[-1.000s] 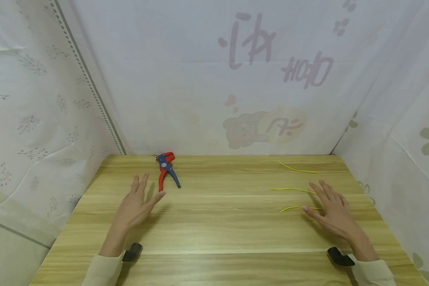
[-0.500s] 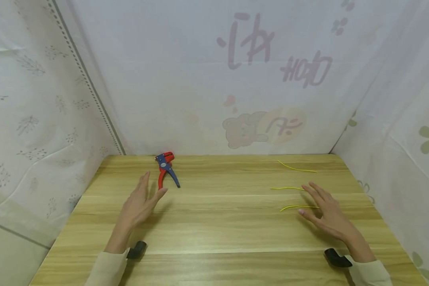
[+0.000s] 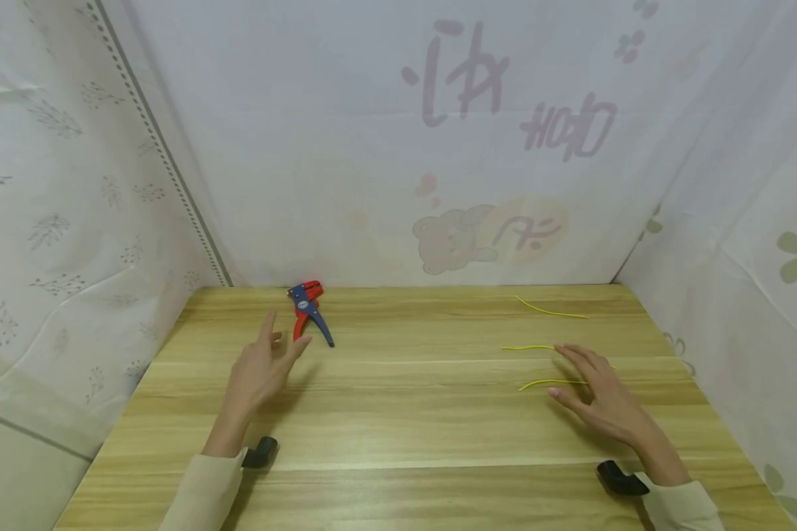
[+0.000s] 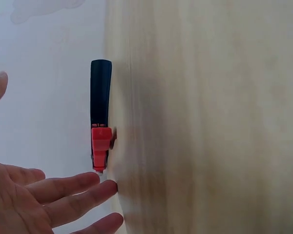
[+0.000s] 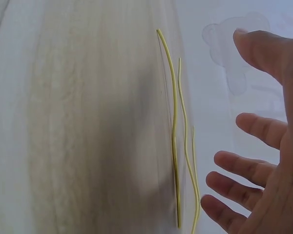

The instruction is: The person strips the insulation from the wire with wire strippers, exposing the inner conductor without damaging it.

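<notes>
A red and blue wire stripper [image 3: 303, 304] lies at the back left of the wooden table. My left hand [image 3: 257, 372] is beside its handles, fingers spread and thumb over the end of the red one. In the left wrist view the stripper [image 4: 101, 92] appears end-on past the loosely extended fingertips. Three thin yellow wires lie apart on the right: a far wire [image 3: 550, 313], a middle wire [image 3: 528, 347] and a near wire [image 3: 543, 381]. Over the middle and near ones hovers my right hand [image 3: 604, 398], fingers relaxed and holding nothing; it hides part of both.
The wooden table [image 3: 398, 428] reaches back to a white printed curtain [image 3: 345, 147]. Patterned cloth also hangs along the left and right sides. A black camera mount [image 3: 260, 453] juts from the left sleeve, and a similar black mount [image 3: 620, 479] from the right one.
My left hand has moved slightly forward and right, closer to the wire stripper's handles. The right hand has shifted left, over more of the wires. The stripper and wires have stayed put.
</notes>
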A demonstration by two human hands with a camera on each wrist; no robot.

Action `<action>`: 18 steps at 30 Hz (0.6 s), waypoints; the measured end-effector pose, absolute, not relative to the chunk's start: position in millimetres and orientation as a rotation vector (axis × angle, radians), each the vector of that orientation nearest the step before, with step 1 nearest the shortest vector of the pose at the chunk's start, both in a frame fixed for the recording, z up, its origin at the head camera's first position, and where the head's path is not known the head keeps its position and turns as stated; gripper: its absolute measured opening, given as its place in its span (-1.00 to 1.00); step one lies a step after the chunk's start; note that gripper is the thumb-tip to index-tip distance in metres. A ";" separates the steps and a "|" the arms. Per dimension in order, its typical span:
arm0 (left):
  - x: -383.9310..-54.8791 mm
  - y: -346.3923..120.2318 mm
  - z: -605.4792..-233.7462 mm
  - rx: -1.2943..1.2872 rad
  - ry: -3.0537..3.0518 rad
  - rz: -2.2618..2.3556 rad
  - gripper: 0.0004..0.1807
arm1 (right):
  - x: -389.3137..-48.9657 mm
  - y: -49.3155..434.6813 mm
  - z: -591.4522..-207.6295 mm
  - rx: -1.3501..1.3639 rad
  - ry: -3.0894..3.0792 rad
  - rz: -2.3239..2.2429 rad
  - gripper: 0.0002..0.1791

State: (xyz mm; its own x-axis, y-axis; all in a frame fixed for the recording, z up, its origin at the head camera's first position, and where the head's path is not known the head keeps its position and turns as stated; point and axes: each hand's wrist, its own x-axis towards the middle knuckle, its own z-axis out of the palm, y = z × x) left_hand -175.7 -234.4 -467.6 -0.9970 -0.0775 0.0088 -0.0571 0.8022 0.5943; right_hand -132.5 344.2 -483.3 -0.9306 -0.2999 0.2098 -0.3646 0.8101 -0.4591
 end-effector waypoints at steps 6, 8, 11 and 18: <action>-180.9 -234.8 -465.0 0.141 -2.932 -1.004 0.16 | -133.7 341.8 -485.3 0.527 -2.877 0.788 -0.22; -182.9 -235.0 -464.6 0.148 -2.920 -1.034 0.15 | -133.8 340.3 -485.4 0.528 -2.872 0.797 -0.24; -186.4 -233.9 -463.7 0.158 -2.898 -1.086 0.16 | -134.0 337.7 -485.8 0.530 -2.868 0.814 -0.27; -196.4 -234.3 -464.2 0.174 -2.855 -1.160 0.14 | -137.4 331.0 -488.0 0.539 -2.846 0.776 -0.33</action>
